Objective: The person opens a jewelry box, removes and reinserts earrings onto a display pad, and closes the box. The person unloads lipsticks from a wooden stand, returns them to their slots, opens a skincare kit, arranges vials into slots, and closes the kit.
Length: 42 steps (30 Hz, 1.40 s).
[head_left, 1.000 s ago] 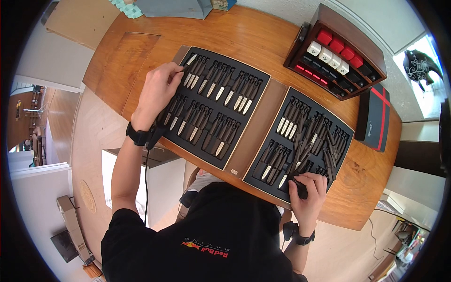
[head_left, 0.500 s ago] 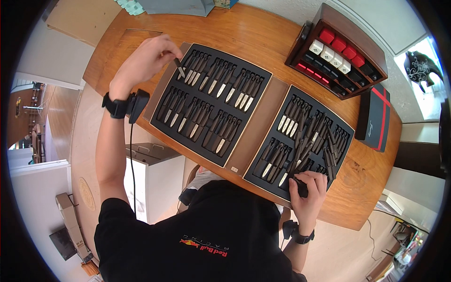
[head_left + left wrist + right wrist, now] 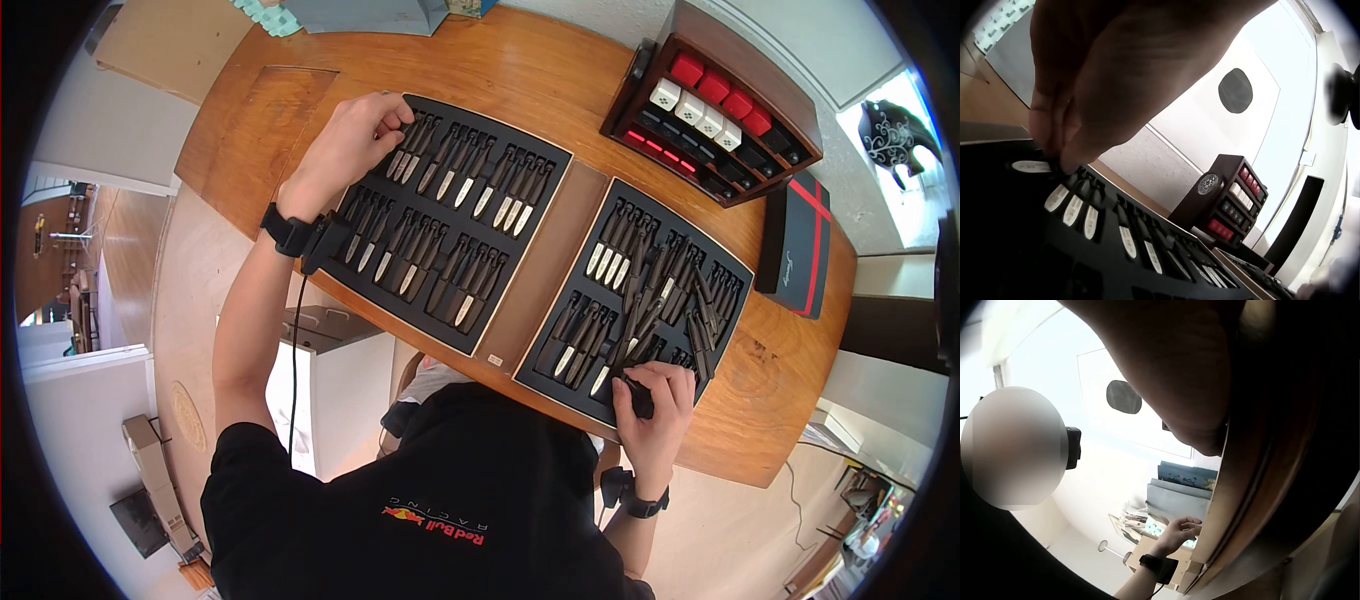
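Two black trays, the left tray [image 3: 415, 320] and right tray [image 3: 565, 398], hold many slim dark pieces with pale labelled ends. At the left tray's far left corner, my left hand [image 3: 350, 145] pinches the top of a dark piece. In the left wrist view the fingertips of my left hand [image 3: 1116, 81] cover that top, and its pale end [image 3: 1032, 167] lies in a slot. My right hand [image 3: 655, 410] is at the right tray's near edge, thumb and fingers curled round something dark, mostly hidden. Loose pieces [image 3: 650, 290] lie heaped across the right tray.
A brown wooden cabinet [image 3: 745, 70] with red and white blocks stands behind the right tray. Beside it lies a black box with a red ribbon [image 3: 795, 245]. A grey-blue bag [image 3: 375, 15] is at the wooden table's [image 3: 500, 60] back edge.
My left hand has moved out to the left, then back over the tray's corner; the piece it held up now lies in the slot. My right hand stays in place.
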Each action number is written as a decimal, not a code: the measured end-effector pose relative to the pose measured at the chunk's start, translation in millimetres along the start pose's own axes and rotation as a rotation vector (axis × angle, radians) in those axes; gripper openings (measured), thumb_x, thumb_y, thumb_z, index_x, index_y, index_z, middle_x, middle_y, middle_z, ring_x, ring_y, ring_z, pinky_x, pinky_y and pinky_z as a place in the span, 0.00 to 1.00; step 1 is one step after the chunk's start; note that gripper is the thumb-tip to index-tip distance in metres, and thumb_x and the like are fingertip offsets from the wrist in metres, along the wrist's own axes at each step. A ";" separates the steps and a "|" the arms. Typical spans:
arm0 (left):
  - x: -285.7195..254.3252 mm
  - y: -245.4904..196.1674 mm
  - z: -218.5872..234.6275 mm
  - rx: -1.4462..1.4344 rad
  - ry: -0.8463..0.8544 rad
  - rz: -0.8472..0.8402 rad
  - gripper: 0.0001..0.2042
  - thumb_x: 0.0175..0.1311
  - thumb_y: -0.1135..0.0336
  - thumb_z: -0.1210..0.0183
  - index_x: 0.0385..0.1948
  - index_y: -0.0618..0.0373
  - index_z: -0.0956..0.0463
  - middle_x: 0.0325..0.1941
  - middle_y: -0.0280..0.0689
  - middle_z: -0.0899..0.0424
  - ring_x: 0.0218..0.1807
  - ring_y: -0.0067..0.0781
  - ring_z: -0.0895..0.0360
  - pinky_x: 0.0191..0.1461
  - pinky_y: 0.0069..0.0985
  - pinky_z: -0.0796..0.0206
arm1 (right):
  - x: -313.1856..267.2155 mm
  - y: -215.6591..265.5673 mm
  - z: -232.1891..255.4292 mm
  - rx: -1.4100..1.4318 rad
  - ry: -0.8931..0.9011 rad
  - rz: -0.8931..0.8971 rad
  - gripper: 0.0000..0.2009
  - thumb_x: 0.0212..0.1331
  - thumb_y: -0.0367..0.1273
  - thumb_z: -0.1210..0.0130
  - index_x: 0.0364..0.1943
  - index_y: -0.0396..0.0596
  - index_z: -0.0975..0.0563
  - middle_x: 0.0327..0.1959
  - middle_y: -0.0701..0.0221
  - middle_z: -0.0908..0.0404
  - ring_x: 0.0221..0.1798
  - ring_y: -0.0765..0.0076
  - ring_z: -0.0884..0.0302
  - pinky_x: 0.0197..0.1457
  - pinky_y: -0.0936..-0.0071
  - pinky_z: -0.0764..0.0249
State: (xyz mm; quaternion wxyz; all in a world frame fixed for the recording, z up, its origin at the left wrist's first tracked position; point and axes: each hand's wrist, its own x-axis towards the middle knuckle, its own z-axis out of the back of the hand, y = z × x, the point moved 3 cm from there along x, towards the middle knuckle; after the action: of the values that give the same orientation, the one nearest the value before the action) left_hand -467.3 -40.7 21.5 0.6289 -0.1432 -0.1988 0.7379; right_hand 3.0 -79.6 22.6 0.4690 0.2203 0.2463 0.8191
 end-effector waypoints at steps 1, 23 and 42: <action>-3.0 -1.9 1.3 -0.019 -0.005 0.044 0.10 0.67 0.78 0.35 0.48 0.63 0.16 0.37 0.42 0.12 0.40 0.35 0.14 0.48 0.31 0.20 | 0.2 -0.2 -0.1 -0.005 0.000 0.000 0.11 0.53 0.28 0.25 0.39 0.48 0.15 0.43 0.69 0.18 0.47 0.57 0.24 0.50 0.61 0.27; -29.2 -0.2 8.1 0.140 0.133 0.016 0.19 0.70 0.66 0.32 0.61 0.51 0.13 0.41 0.40 0.20 0.43 0.39 0.19 0.52 0.37 0.24 | 1.1 -1.6 -0.2 0.000 0.016 -0.011 0.11 0.52 0.27 0.25 0.38 0.49 0.15 0.42 0.69 0.18 0.46 0.57 0.24 0.50 0.61 0.28; -17.2 27.2 6.8 -0.021 0.186 -0.016 0.21 0.65 0.69 0.28 0.61 0.49 0.14 0.35 0.35 0.29 0.37 0.33 0.30 0.46 0.33 0.31 | 3.8 -3.4 1.0 0.020 0.043 -0.075 0.11 0.50 0.26 0.25 0.37 0.49 0.15 0.41 0.71 0.18 0.44 0.59 0.23 0.48 0.62 0.29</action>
State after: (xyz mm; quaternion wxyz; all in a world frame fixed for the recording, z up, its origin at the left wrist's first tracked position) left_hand -491.3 -61.9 13.9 0.6490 -0.2162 -0.1483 0.7142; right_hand 4.0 -74.5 21.8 0.4919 0.1979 0.2724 0.8029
